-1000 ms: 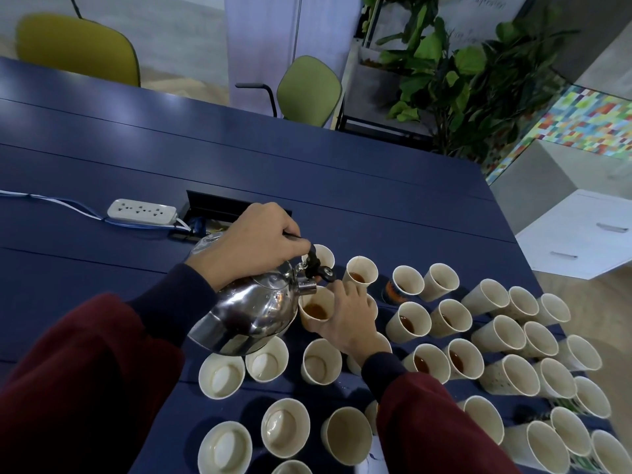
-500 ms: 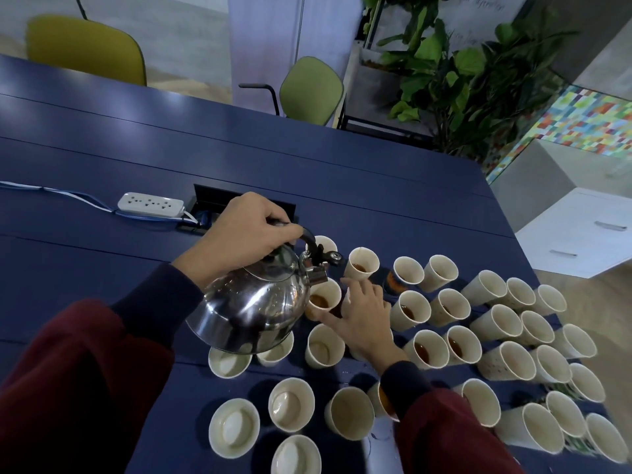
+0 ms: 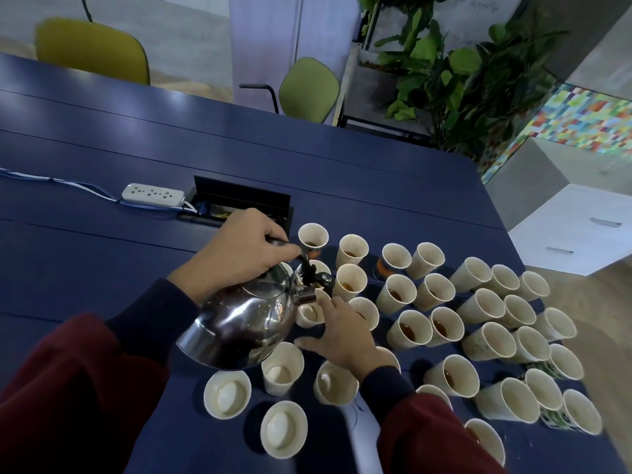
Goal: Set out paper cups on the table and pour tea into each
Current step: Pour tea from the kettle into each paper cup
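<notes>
- Your left hand [image 3: 236, 256] is curled tightly round the black handle of a steel kettle [image 3: 246, 319], held clear of the blue worktop [image 3: 102, 261] and tipped so its spout points down to the right
- Just under the kettle's spout stands one paper cup [image 3: 307, 314]; you cannot tell whether tea is running into it
- Your right hand [image 3: 342, 336] lies just right of the kettle, fingers spread and nearly straight, fingertips at that cup, grasping nothing
- Right of the kettle, a crowd of standing paper cups [image 3: 441, 292] covers the worktop, packed close together; several hold dark tea [image 3: 407, 331]
- On the near side of the kettle, closest to you, stand empty cups [image 3: 227, 393] showing pale bottoms
- Beyond the kettle to the left lies a white power strip [image 3: 152, 195] with a blue cable, beside an open cable box [image 3: 239, 201]
</notes>
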### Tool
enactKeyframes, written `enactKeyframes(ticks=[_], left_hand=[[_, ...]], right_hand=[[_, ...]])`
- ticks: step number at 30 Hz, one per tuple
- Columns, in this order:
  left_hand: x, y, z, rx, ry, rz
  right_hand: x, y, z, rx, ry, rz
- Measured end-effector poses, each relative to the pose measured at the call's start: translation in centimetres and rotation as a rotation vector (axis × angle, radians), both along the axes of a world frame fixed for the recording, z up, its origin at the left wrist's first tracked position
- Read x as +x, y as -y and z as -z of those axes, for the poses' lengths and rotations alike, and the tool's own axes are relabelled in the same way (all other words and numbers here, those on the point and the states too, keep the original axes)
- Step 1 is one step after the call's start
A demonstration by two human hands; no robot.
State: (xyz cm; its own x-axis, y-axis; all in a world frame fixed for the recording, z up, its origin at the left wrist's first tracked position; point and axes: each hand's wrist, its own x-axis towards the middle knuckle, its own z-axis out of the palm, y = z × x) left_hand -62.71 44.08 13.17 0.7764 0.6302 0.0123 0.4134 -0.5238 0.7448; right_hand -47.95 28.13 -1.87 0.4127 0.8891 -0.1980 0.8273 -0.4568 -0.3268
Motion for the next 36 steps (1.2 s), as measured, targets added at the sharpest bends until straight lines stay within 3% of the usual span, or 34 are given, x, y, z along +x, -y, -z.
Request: enactKeyframes(ticks=[5,12,19,32,36], left_hand=[[0.1,1.0,-0.3,0.002,0.01,-0.037],[0.8,1.8,-0.3,0.028,-0.006,-0.115],[1.1,2.5,0.0,0.12,-0.046,-0.181],[1.4,2.7,0.5,0.151,-0.103,-0.162],[1.7,2.9,0.6,0.203,-0.164,-0.119]], right_hand=[[0.9,0.1,0.5,0.156,0.065,0.017],[1.8,-0.6,1.4,0.093,0.023,0.013],[2.2,-1.8,2.1,0.162,0.009,0.075],[2.1,-1.0,3.3,0.27,-0.043,0.002],[2.1,-0.3,3.6,0.197,-0.078,-0.001]])
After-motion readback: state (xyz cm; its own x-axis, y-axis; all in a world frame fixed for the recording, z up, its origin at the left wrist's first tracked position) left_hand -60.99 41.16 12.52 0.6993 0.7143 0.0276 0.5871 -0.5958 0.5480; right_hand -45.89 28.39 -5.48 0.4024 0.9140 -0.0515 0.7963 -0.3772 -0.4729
